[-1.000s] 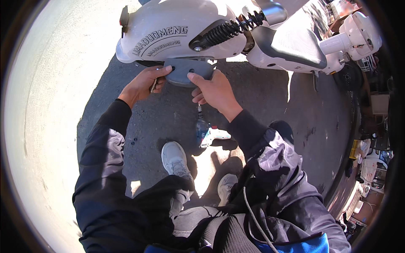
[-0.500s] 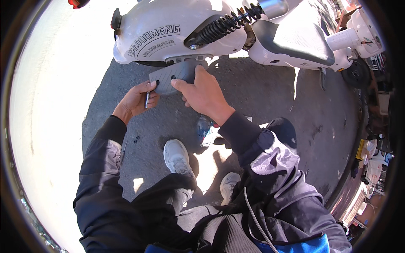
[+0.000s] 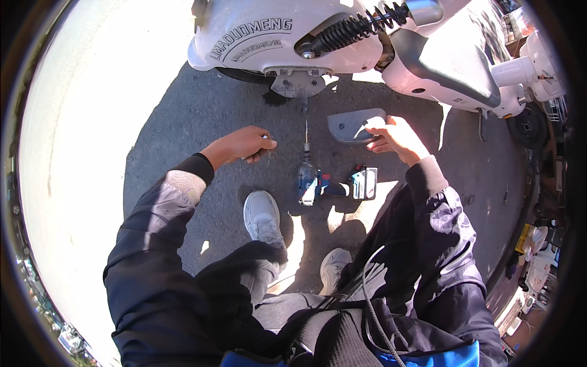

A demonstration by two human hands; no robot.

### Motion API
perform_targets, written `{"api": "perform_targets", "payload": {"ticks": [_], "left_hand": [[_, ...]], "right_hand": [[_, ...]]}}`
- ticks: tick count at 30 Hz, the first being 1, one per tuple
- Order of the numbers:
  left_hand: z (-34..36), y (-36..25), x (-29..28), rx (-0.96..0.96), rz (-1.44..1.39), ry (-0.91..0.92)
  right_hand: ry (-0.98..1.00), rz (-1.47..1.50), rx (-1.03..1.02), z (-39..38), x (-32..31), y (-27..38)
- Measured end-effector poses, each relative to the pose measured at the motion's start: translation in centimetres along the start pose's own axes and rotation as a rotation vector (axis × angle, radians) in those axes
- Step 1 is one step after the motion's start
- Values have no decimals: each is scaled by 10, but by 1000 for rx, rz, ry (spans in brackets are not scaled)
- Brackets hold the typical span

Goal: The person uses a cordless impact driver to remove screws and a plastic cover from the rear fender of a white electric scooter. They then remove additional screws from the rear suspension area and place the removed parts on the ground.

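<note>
My right hand [image 3: 385,134] grips a curved grey plastic cover [image 3: 347,125], held to the right of a grey mounting plate [image 3: 296,82] under the white scooter body [image 3: 251,55]. My left hand [image 3: 251,147] is closed, with a small metal piece [image 3: 266,138] at its fingers, its shape hard to make out. Between and below my hands a power drill [image 3: 307,183] with a long bit lies on the ground, its battery [image 3: 364,182] pointing right. A black spring shock absorber [image 3: 339,37] sits above the plate.
The scooter's seat [image 3: 446,61] and a small dark wheel [image 3: 529,125] extend to the upper right. My shoes [image 3: 263,217] stand on dark shaded asphalt [image 3: 171,140], beside bright pavement at the left. Assorted items [image 3: 535,257] line the right edge.
The grey cover has come away from the plate and moved right and down in my right hand, exposing the plate. My left hand has let go of the cover and moved right.
</note>
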State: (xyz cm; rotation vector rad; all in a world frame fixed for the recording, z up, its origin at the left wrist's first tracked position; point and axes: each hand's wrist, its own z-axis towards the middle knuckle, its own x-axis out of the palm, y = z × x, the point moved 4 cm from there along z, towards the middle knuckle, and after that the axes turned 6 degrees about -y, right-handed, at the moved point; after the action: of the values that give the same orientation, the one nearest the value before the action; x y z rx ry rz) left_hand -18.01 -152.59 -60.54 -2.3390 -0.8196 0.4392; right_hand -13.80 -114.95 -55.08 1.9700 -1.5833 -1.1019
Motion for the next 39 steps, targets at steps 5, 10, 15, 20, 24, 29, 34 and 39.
{"api": "perform_targets", "payload": {"ticks": [5, 10, 15, 20, 24, 29, 34, 39], "left_hand": [[22, -1, 6, 37, 13, -1], [23, -1, 3, 41, 43, -43], [11, -10, -6, 81, -27, -78], [-3, -26, -13, 148, -361, -185], [-8, -43, -18, 117, -622, -247], [-7, -59, -25, 181, -769, -342], [2, -72, -23, 263, -705, -330], [7, -74, -26, 272, -676, -344]], "right_hand": [[-221, -654, 115, 21, -45, -51], [-128, -938, -325, 14, 18, -65], [80, -965, -528, -24, 132, -99], [105, -996, -441, -27, 169, -143], [171, -979, -355, -13, 160, -157], [176, -902, -330, -23, 161, -131], [233, -738, -352, -61, 136, -48], [232, -434, -222, -106, 83, 32]]}}
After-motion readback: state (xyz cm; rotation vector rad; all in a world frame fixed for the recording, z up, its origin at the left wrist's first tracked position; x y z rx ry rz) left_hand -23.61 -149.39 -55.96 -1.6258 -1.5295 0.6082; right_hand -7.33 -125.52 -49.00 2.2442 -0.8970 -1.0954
